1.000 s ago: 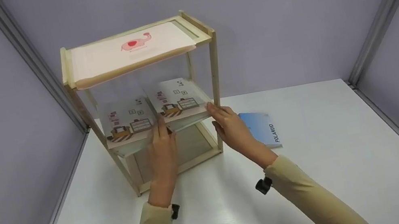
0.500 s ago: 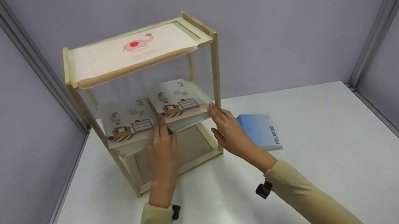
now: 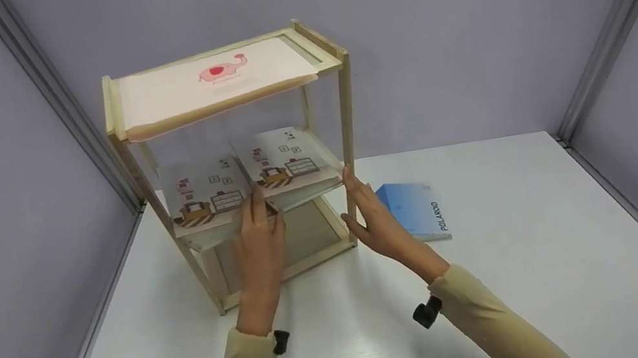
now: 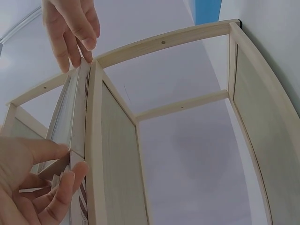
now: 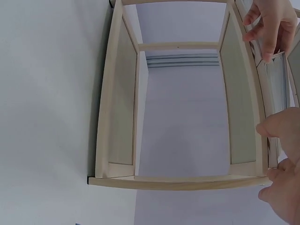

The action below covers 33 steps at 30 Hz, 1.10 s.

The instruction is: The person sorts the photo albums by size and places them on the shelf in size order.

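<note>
On the middle tier of a small wooden shelf rack (image 3: 345, 102) two thick white picture books lie side by side, their covers printed with a truck. At the seam between them my left hand (image 3: 258, 242) grips the front edge of the left book (image 3: 206, 192), fingertips over the top, thumb lower. My right hand (image 3: 380, 220) has straight fingers touching the front right corner of the right book (image 3: 283, 159), close to the rack's front right post. In the left wrist view the fingers (image 4: 61, 151) of my left hand reach around the book corners.
A pale pink sheet with an elephant print (image 3: 220, 85) covers the rack's top tier. To the right, a blue flat item marked POLAROID (image 3: 413, 208) lies on the white table (image 3: 534, 246). Grey walls (image 3: 429, 22) enclose the table.
My right hand has shifted slightly right, from the right book's front edge to its corner by the post. My left hand stays at the seam; the books look nearly unmoved.
</note>
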Each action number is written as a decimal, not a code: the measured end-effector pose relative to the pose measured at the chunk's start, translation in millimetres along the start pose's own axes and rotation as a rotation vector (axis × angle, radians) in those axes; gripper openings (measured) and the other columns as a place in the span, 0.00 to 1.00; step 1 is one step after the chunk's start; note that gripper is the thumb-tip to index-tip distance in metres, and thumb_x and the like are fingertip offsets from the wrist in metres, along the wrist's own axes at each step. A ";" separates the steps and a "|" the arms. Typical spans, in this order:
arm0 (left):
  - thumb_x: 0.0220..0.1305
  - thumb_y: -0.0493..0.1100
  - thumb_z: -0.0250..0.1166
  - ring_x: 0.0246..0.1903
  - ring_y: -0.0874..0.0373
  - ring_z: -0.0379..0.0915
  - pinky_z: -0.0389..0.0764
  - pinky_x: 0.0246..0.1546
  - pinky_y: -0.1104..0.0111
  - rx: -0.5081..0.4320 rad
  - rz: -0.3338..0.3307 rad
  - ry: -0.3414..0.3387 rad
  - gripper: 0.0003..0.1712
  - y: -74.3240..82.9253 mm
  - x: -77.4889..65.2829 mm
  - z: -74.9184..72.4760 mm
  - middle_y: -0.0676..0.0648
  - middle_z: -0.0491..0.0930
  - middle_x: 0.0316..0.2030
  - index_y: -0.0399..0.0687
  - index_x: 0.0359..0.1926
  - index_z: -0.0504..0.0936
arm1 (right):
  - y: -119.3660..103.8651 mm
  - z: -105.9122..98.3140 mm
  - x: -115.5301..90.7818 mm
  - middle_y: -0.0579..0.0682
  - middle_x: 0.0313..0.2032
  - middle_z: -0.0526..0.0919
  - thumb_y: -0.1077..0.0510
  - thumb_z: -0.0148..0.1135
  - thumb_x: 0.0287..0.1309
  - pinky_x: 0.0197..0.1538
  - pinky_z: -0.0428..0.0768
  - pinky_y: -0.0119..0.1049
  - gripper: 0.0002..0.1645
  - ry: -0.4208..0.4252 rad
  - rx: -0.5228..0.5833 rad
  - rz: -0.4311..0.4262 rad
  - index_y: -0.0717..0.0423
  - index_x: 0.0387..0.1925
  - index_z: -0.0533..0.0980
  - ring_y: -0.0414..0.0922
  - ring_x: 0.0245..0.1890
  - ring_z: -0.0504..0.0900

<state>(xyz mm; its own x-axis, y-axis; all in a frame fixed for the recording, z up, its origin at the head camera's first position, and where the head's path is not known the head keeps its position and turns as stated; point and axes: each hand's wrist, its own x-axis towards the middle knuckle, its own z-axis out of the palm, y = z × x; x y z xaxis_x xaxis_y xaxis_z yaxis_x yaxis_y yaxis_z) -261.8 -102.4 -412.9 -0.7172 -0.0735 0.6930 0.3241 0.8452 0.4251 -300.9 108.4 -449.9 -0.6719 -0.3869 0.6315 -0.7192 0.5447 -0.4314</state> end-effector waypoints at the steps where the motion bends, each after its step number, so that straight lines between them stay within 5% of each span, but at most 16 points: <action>1: 0.58 0.40 0.65 0.20 0.51 0.71 0.76 0.18 0.65 0.001 0.001 0.009 0.34 0.0 -0.5 -0.4 0.35 0.71 0.55 0.38 0.64 0.65 | 0.0 -0.2 -0.5 0.65 0.69 0.49 0.67 0.57 0.59 0.68 0.55 0.53 0.44 0.006 0.003 0.002 0.70 0.69 0.44 0.55 0.69 0.52; 9: 0.58 0.42 0.65 0.15 0.57 0.65 0.69 0.12 0.70 0.037 0.045 0.084 0.33 1.5 -4.6 -2.0 0.38 0.73 0.52 0.41 0.64 0.66 | -0.3 -5.8 -2.2 0.59 0.65 0.61 0.70 0.56 0.58 0.63 0.66 0.47 0.37 0.138 0.058 0.014 0.63 0.68 0.56 0.51 0.66 0.61; 16: 0.59 0.43 0.64 0.36 0.49 0.77 0.74 0.16 0.68 -0.021 0.084 0.160 0.32 4.3 -9.2 -0.9 0.41 0.71 0.50 0.46 0.65 0.67 | 7.9 -9.1 -7.7 0.54 0.58 0.69 0.72 0.54 0.58 0.60 0.70 0.44 0.30 0.244 0.093 0.081 0.59 0.63 0.65 0.48 0.61 0.67; 18: 0.58 0.43 0.65 0.33 0.51 0.77 0.72 0.14 0.68 -0.002 0.104 0.201 0.31 4.7 -9.8 0.5 0.42 0.72 0.49 0.47 0.63 0.69 | 10.6 -9.3 -9.5 0.54 0.58 0.69 0.72 0.53 0.58 0.60 0.70 0.45 0.29 0.262 0.098 0.084 0.59 0.62 0.66 0.48 0.61 0.67; 24: 0.54 0.40 0.68 0.35 0.52 0.75 0.77 0.22 0.67 -0.018 0.168 0.253 0.32 5.7 -16.4 7.4 0.43 0.72 0.49 0.48 0.61 0.71 | 16.6 -10.3 -18.8 0.59 0.58 0.69 0.70 0.55 0.58 0.60 0.69 0.49 0.27 0.231 0.072 0.116 0.58 0.60 0.68 0.53 0.61 0.66; 33: 0.56 0.41 0.67 0.39 0.53 0.74 0.79 0.31 0.65 -0.057 0.199 0.217 0.28 8.4 -28.1 17.8 0.44 0.74 0.48 0.47 0.59 0.73 | 24.7 -12.9 -34.3 0.61 0.59 0.67 0.69 0.55 0.59 0.58 0.69 0.52 0.25 0.185 0.027 0.175 0.58 0.58 0.70 0.56 0.60 0.65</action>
<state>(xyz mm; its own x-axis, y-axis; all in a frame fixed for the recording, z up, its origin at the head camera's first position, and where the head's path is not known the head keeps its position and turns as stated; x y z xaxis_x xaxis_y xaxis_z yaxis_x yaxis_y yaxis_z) -250.0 -83.8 -439.1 -0.4895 -0.0262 0.8716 0.4833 0.8238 0.2962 -293.4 144.7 -473.9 -0.7448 -0.1444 0.6515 -0.6006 0.5707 -0.5600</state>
